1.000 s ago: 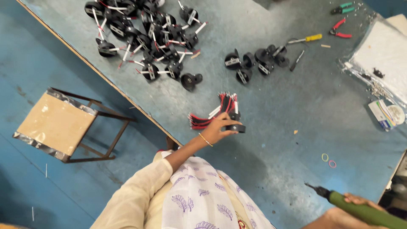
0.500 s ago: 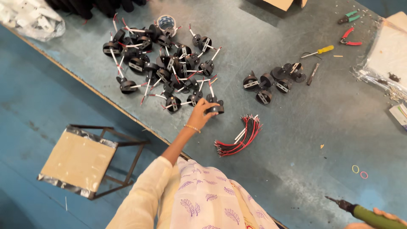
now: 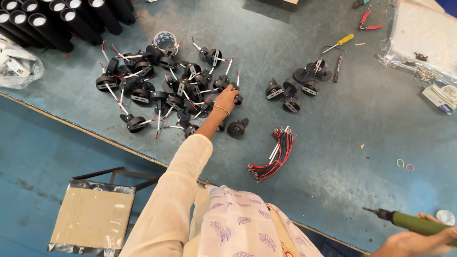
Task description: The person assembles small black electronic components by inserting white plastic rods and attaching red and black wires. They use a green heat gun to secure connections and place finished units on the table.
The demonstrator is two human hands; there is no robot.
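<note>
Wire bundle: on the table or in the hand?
On the table: the red-and-black wire bundle lies loose, apart from the left hand at the black parts.

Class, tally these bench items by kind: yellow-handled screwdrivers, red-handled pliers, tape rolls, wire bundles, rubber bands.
Yellow-handled screwdriver: 1
Red-handled pliers: 1
Tape roll: 1
Wire bundle: 1
Rubber bands: 2
Total: 6
</note>
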